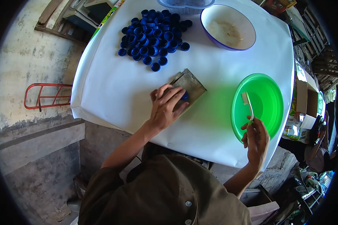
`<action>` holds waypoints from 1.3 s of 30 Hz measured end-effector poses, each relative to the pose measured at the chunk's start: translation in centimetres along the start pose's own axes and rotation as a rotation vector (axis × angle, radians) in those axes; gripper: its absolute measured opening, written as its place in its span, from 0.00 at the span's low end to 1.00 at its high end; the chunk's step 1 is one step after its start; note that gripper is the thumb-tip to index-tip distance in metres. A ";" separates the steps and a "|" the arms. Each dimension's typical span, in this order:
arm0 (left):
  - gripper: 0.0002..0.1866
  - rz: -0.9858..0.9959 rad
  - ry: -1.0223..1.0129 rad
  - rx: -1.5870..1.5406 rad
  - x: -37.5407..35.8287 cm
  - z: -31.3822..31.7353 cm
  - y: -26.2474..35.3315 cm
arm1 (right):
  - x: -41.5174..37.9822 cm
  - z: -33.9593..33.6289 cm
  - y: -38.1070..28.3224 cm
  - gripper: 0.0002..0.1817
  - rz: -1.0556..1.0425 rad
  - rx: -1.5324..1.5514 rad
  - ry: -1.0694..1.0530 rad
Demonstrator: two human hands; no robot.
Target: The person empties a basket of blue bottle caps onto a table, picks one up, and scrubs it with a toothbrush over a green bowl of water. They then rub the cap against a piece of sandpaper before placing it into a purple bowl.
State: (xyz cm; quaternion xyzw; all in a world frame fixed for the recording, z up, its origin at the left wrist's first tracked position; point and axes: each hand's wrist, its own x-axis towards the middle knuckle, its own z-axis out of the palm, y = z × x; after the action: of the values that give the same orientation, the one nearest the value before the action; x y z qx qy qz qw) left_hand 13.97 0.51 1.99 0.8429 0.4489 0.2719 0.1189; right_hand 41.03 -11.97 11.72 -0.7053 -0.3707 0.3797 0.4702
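My left hand [166,105] is over a worn grey board [193,85], its fingers curled around a blue bottle cap [184,96] that shows partly past the fingertips. The fingers hide part of the board. Closed on the handle of a toothbrush [249,106], my right hand [257,138] is at the near rim of a green basin [234,101]. The brush's pale bristle head points up and away, over the inside of the basin. Beyond the board lies a heap of blue bottle caps [152,35], several of them loose at its near edge.
A purple bowl [229,48] with a white inside and some residue stands at the far right. Behind the heap is a blue plastic basket [186,6]. White sheeting [112,80] covers the table. A red metal frame [49,96] leans by the left wall; a cardboard box [306,95] is at right.
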 end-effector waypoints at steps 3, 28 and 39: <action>0.20 -0.083 -0.034 0.022 1.3 0.4 0.6 | 0.3 -0.2 -0.2 0.14 -0.003 -0.010 -0.016; 0.15 -0.110 0.192 -0.209 1.1 2.2 1.3 | 0.0 -2.5 1.1 0.13 -0.029 -0.005 -0.073; 0.15 0.084 0.076 -0.247 -1.6 3.2 4.1 | -0.4 -3.6 1.5 0.14 -0.057 -0.008 -0.100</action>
State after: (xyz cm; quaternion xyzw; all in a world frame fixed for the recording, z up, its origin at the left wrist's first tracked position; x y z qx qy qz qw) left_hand 17.89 -3.04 0.66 0.8290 0.3804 0.3616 0.1930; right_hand 44.29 -14.12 11.40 -0.6765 -0.4151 0.3992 0.4589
